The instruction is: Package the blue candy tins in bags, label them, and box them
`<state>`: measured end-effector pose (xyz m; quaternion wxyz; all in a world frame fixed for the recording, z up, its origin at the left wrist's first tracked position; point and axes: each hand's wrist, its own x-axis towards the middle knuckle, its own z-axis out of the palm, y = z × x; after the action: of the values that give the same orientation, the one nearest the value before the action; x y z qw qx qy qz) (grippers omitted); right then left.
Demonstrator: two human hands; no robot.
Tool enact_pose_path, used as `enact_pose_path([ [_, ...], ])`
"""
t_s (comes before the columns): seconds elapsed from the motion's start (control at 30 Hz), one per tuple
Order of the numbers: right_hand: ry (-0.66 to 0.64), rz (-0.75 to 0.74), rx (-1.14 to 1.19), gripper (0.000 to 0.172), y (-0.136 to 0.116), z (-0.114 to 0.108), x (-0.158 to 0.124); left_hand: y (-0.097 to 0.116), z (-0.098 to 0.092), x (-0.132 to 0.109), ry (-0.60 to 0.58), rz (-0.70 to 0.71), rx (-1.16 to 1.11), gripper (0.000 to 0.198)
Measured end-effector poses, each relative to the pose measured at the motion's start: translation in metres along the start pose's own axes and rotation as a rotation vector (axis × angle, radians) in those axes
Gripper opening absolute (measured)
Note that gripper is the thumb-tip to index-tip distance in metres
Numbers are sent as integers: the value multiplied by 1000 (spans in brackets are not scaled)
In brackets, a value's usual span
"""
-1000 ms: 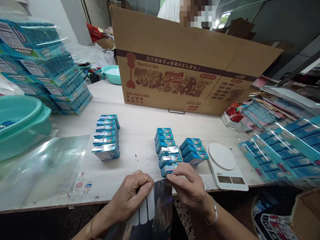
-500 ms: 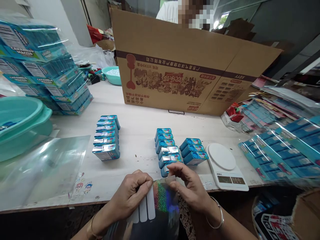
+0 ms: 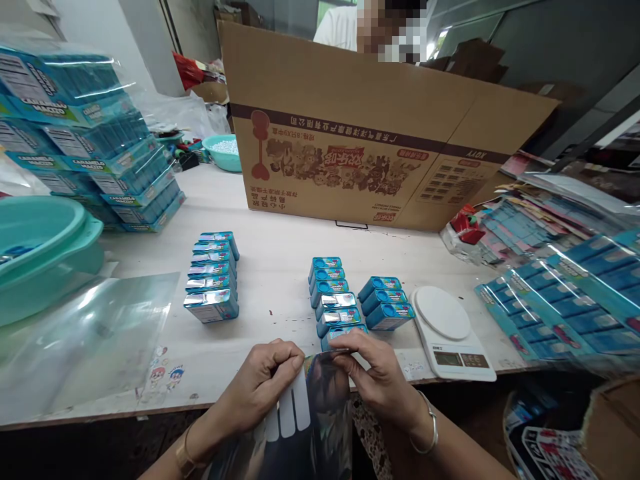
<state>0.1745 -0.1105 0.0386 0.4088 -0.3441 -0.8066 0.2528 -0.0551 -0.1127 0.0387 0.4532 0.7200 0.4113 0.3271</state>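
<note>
Between my hands hangs a shiny sheet of stickers with a few long white rounded strips on it, below the table's front edge. My left hand is closed on its top edge, thumb and fingers pinched together. My right hand pinches the upper right corner between thumb and forefinger. Just beyond the right fingers stands a row of small blue candy boxes, some with a silvery strip across the top; the nearest one is partly covered by the hand. A shorter row of blue boxes stands to its right.
Another row of blue boxes is at left, near clear plastic bags and teal basins. Wrapped packs are stacked behind. A white scale sits at right. A large carton stands at the back, a person behind it.
My right hand has shifted slightly left with its fingers closer to the sheet's corner. The sheet has tilted, so its rainbow glare has mostly gone dark. The left hand stays in place.
</note>
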Motion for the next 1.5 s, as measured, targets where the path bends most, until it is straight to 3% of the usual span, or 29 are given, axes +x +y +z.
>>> enact_pose_path([
  [0.33, 37, -55, -53, 18, 0, 1, 1, 2, 0, 0, 3, 2, 11, 36],
  [0.57, 93, -170, 10, 36, 4, 3, -2, 5, 1, 1, 7, -53, -76, 35],
  [0.77, 81, -274, -75, 51, 6, 0, -4, 8, 0, 1, 10, -77, -122, 34],
  [1.33, 107, -338, -126, 46, 8, -1, -4, 5, 0, 1, 5, -64, -131, 35],
  [1.5, 137, -249, -69, 44, 5, 1, -1, 6, 0, 1, 21, -56, -122, 35],
])
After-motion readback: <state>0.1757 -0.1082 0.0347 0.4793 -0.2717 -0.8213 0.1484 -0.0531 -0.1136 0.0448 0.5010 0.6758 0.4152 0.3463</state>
